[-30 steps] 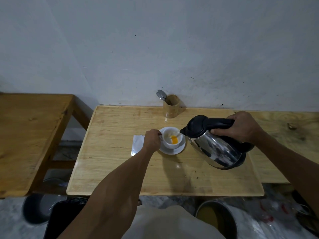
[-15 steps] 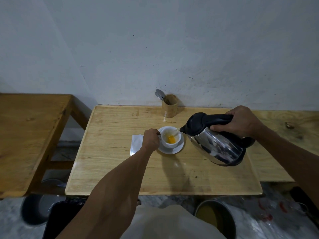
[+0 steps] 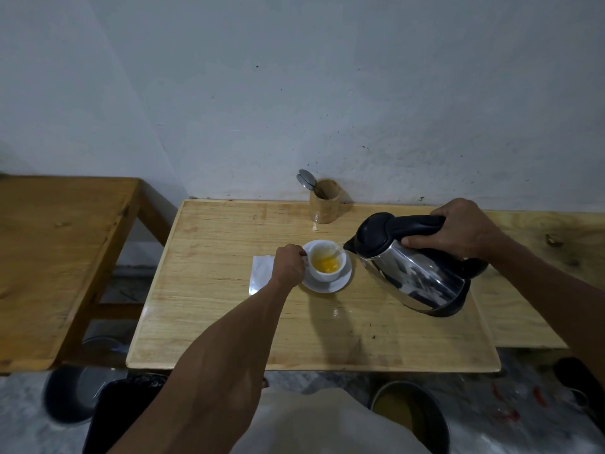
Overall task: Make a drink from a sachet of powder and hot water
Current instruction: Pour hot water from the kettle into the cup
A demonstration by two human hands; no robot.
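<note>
A white cup [image 3: 319, 275] stands on a white saucer [image 3: 339, 285] in the middle of the wooden table [image 3: 229, 309]. Orange liquid fills its bottom. My left hand [image 3: 288, 266] grips the cup's handle on its left side. My right hand [image 3: 458, 229] holds the black handle of a steel kettle [image 3: 415, 273], tilted with its spout over the cup's right rim. A thin stream of water runs from the spout into the cup. A white sachet [image 3: 260, 273] lies flat just left of my left hand, partly hidden by it.
A wooden holder [image 3: 325, 204] with a spoon [image 3: 306, 180] stands at the table's back edge by the wall. A second wooden table [image 3: 55, 257] is on the left, another wooden surface [image 3: 540, 257] on the right. Dark buckets [image 3: 70, 398] sit on the floor below.
The kettle has tipped further and water now pours into the cup. The orange liquid in the cup has spread and risen. My left hand has stayed on the cup's handle.
</note>
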